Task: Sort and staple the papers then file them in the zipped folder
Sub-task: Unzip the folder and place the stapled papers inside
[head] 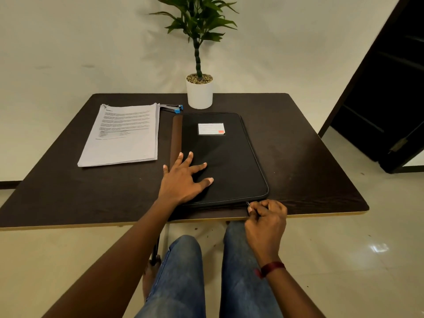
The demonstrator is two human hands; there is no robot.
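Head view, nearest first: at the table's (309,168) near edge the right hand (266,222) has its fingers curled, pinching the zipper pull (248,204) at the near right corner of the black zipped folder (229,157). The left hand (183,180) lies flat, fingers spread, on the folder's near left part. Left of the folder lies the stack of papers (124,134). Beyond it, the stapler (173,107) sits beside a potted plant (199,92) at the far edge.

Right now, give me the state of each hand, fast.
Left hand: open, fingers spread flat on the black folder.
Right hand: closed, pinching the zipper pull at the folder's near right corner.
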